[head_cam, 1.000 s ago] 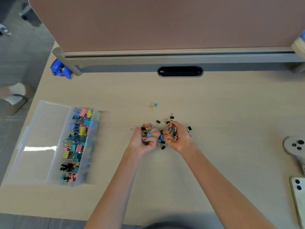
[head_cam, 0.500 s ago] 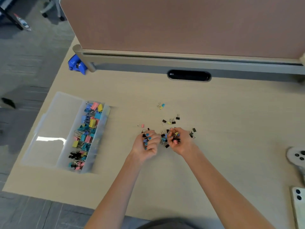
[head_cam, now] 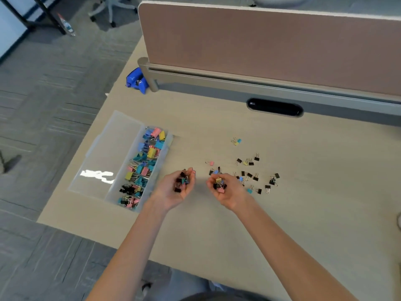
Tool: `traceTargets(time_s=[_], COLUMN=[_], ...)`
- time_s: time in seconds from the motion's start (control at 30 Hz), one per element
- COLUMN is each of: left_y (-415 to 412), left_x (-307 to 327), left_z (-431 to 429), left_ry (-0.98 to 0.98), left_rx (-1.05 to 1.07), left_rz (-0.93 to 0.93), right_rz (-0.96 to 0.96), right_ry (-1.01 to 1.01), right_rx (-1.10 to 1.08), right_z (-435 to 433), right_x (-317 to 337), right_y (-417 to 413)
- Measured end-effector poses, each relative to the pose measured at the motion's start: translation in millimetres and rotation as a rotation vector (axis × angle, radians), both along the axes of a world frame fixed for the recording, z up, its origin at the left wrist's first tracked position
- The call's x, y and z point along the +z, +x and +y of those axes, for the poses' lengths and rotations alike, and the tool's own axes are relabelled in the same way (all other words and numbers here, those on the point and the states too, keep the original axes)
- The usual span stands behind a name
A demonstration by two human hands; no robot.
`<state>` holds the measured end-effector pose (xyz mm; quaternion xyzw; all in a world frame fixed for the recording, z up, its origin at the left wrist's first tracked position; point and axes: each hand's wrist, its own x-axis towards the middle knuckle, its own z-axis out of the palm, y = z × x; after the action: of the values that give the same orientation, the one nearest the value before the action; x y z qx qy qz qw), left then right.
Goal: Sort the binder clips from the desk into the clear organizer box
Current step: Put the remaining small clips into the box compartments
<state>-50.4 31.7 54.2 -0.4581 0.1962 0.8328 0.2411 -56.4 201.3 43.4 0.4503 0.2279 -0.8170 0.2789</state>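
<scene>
- No word, number or brand can be read anywhere in the frame.
- Black cable slot (head_cam: 274, 109) in the desk (head_cam: 303, 213), right of centre near the top: a small pale mark at its left end, too small to read.
- Blue object (head_cam: 137, 80) at the desk's far corner, upper left of centre: pale specks, blurred.
- Binder clips (head_cam: 251, 163), centre of the frame: plain colours, any print too small to tell.

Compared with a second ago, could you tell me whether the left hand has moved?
Yes: the left hand has moved left, away from the scattered clips and closer to the clear organizer box.
</scene>
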Motion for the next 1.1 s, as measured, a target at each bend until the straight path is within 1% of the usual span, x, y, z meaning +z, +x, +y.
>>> traceTargets(time_s=[0.2,0.33,0.43,0.53,0.73,0.93,1.1], left_y=[19.8,22.9,24.0,23.8,22.9,21.2,18.6], left_x=[23.6,32.5,38.9,42.8,43.0,39.3,33.3], left_z=[-64.6,-111.4,-149.7,-186.3,-243.4,-272.5,-281.7], left_ry=[-0.14,-0.214,-0.267,-0.287,-0.293,-0.297,-0.274], left_rx=[-0.064,-0.113,-0.188,-0.233,-0.346,-0.452,-0.507], left_rz=[0.123,0.153,0.202,0.21,0.187,0.172,0.178], right_rz=[0.053,0.061,0.099,0.145,0.168,0.209,0.18], right_ry=[-0.025,-0.021,-0.011,0.006,0.129,0.353,0.371], right_rx=[0.122,0.187,0.285,0.379,0.565,0.757,0.89], right_z=[-52.6,-95.9,-128.6,-158.8,-202.7,-223.5,-237.2], right_x=[16.5,26.0,31.3,36.5,37.4,34.8,30.8], right_y=[4.1,5.4,5.6,5.4,1.8,-6.5,-2.3])
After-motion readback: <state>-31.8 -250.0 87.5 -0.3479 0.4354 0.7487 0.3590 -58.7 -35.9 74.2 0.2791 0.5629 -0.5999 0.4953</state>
